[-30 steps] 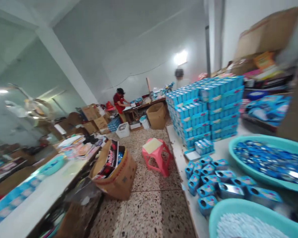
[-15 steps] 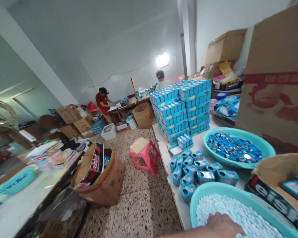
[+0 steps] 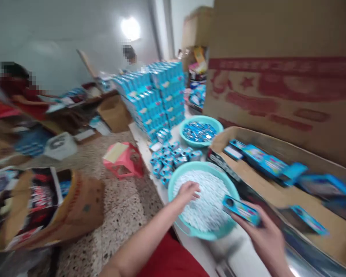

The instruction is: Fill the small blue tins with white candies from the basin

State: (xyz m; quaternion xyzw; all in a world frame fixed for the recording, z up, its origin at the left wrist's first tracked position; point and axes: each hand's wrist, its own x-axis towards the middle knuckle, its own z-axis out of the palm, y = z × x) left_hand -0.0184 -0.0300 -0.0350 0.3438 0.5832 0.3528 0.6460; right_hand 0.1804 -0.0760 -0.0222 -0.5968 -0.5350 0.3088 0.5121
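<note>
Over the near basin [image 3: 202, 171] of white pieces, my left hand [image 3: 189, 191] hung loosely open, probably to scoop, while my right [image 3: 269, 231] gripped a blue box [image 3: 242, 211] at its right rim, perhaps for filling.

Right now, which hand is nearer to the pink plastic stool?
Left. The left hand is over the round turquoise basin of small white pieces, toward the stool; the right hand, holding a blue box, is farther off.
</note>
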